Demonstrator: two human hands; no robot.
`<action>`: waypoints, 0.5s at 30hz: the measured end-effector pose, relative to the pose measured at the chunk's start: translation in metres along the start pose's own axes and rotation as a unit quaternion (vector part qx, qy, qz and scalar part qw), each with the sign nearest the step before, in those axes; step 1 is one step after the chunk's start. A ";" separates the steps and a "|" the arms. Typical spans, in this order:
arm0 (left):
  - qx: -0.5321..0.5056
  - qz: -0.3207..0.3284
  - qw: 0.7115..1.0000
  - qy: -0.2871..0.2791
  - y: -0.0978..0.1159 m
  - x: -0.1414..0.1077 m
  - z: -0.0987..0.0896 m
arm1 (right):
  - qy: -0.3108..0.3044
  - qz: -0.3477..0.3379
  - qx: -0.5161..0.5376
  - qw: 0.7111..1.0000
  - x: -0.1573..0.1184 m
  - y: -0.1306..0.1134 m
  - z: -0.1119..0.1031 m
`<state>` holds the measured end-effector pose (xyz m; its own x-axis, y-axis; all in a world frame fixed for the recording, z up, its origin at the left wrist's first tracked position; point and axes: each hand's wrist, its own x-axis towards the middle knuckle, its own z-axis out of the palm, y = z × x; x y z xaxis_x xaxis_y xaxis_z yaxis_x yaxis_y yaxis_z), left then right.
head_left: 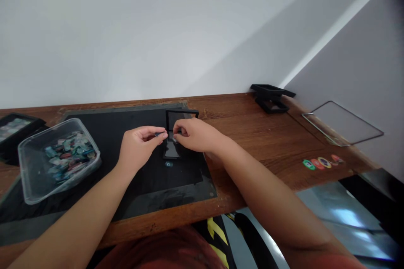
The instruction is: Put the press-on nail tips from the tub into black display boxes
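Note:
My left hand (pixel 139 145) pinches a small dark bluish piece (pixel 158 134) between thumb and fingertips, at the left side of an open black display frame (pixel 166 112). The frame's far half stands up, and its near half lies flat with a clear pane. Over this near half is my right hand (pixel 194 133), fingers curled and closed together. A small pale bit shows by its fingertips, but I cannot make out whether it is held. Just in front of the frame, a small clear packet (pixel 168 164) with a bluish mark lies on the black mat (pixel 142 193).
A clear plastic tub (pixel 27 168) full of small wrapped coloured pieces stands at left, beside a black frame (pixel 19 128). Black frames (pixel 271 98) are stacked at the back right. A thin wire rectangle (pixel 356 117) leans on the right wall, near several round coloured stickers (pixel 324 162).

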<state>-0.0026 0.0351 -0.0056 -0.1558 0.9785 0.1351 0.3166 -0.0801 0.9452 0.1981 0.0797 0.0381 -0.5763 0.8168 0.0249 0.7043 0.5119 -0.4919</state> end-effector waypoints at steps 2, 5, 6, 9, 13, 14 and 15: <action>0.036 0.026 0.999 0.001 -0.002 0.000 -0.001 | -0.032 -0.004 -0.009 0.999 -0.001 0.002 -0.005; 0.103 0.079 0.992 -0.001 -0.003 -0.003 -0.001 | -0.078 -0.006 -0.027 0.997 -0.001 0.003 -0.009; 0.118 0.092 0.989 -0.004 -0.002 -0.004 -0.001 | -0.086 -0.005 -0.031 0.996 -0.001 0.004 -0.010; 0.136 0.105 0.985 -0.009 -0.001 -0.005 0.000 | -0.079 -0.004 -0.041 0.996 0.001 0.004 -0.008; 0.138 0.096 0.986 -0.007 0.001 -0.005 0.000 | -0.052 -0.005 -0.057 0.997 0.003 0.006 -0.002; 0.134 0.092 0.987 -0.004 0.002 -0.005 -0.001 | -0.045 -0.004 -0.061 0.997 0.004 0.005 -0.001; 0.129 0.088 0.988 -0.002 0.002 -0.005 -0.001 | -0.037 -0.002 -0.065 0.997 0.004 0.005 0.001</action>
<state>-0.0020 0.0294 -0.0039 -0.0737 0.9546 0.2887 0.5667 -0.1981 0.7998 0.1993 0.0851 0.0350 -0.6054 0.7949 -0.0407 0.7467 0.5494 -0.3750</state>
